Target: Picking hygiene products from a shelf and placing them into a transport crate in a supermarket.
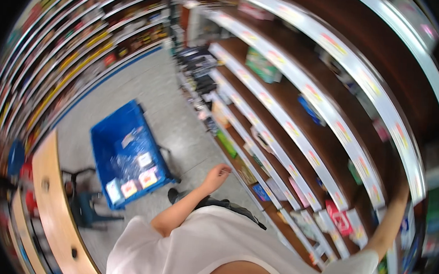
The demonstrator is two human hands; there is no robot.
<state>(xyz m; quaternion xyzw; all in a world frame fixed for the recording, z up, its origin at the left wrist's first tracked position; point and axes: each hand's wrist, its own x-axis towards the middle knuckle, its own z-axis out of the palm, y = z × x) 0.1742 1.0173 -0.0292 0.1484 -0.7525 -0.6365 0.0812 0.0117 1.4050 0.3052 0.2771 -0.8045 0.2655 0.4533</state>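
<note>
My left hand [218,177] hangs in front of my body with its fingers loosely curled, and I see nothing in it. It is nearest to the lower shelves [237,159] of the tall rack. On the other side, my right forearm [385,233] reaches up into a dark upper shelf bay. The right hand itself is hidden in shadow behind the white shelf edge [401,139]. Close to the forearm, a red packet [338,218] stands at the shelf front. A green box [263,65] and a blue item [311,110] sit on shelves farther off.
A blue plastic tub [96,154] with several small boxes [148,177] and clear wrap stands beyond my left hand, apparently on a stand or cart. A wooden table [55,189] and a dark stool [92,210] are at left. Stocked shelves [76,44] line the far side.
</note>
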